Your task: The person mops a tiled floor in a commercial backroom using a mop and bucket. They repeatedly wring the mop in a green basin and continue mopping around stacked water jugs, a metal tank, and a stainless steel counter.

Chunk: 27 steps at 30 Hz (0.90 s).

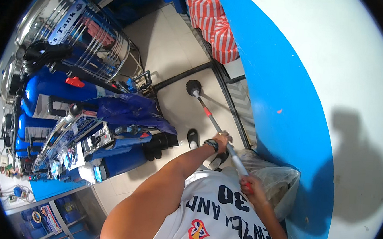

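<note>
A long mop (209, 113) slants across the middle, its grey pole banded with red. The dark, bunched mop head (194, 88) rests on the pale tiled floor (175, 101). My left hand (221, 140), with a dark band at the wrist, is closed round the pole partway down. Nearer my body, my right hand (253, 190) grips the red upper end of the same pole. Below the left hand, my feet in dark slippers (192, 136) stand on the tiles.
Blue water containers (53, 94), metal racks (101, 37) and a dark blue plastic sheet (132, 111) crowd the left. A black frame (228, 97) edges the floor by the blue-and-white wall (286, 95). Red-striped bags (213, 28) stand far off; clear plastic (285, 177) bulges near my right arm.
</note>
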Motion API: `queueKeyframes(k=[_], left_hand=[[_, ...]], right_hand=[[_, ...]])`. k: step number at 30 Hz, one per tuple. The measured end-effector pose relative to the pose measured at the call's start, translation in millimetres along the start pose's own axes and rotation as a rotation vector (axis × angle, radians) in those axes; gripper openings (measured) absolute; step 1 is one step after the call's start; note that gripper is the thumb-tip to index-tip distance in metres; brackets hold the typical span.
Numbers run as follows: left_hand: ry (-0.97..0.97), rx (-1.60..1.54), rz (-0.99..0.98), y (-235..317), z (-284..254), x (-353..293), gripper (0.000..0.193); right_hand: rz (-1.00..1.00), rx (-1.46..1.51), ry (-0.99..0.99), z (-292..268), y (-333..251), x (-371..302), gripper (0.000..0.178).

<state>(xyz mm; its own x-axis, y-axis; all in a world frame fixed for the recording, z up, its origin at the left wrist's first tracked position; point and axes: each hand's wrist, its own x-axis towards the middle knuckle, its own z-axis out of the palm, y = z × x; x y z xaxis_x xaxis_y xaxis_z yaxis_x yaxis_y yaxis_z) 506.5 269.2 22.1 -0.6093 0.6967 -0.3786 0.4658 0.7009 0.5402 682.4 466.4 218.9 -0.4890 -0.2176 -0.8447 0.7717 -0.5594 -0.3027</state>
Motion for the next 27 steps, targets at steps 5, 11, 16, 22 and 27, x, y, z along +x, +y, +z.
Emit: queueKeyframes(k=[5,11,16,22,27], left_hand=[[-0.157,-0.191,0.278,86.3,35.8,12.3,0.032],[-0.651,-0.164,0.821,140.0,13.4,0.8,0.021],[-0.498,-0.179,0.947,122.1,3.1,-12.6,0.016],[-0.364,-0.224,0.876,72.4,-6.7,-2.0,0.009],[-0.385,-0.01,0.67,24.8,-39.2,11.4,0.016]], right_hand=[[-0.034,-0.139,0.232,-3.8,-19.2,-111.0,0.027],[0.061,-0.202,0.508,63.0,8.4,-181.0,0.035],[0.037,-0.062,0.568,113.9,12.5,-165.9,0.033],[-0.053,0.012,0.453,143.9,-6.7,-131.8,0.032],[-0.099,0.0,0.433,156.9,-18.1,-87.4,0.031]])
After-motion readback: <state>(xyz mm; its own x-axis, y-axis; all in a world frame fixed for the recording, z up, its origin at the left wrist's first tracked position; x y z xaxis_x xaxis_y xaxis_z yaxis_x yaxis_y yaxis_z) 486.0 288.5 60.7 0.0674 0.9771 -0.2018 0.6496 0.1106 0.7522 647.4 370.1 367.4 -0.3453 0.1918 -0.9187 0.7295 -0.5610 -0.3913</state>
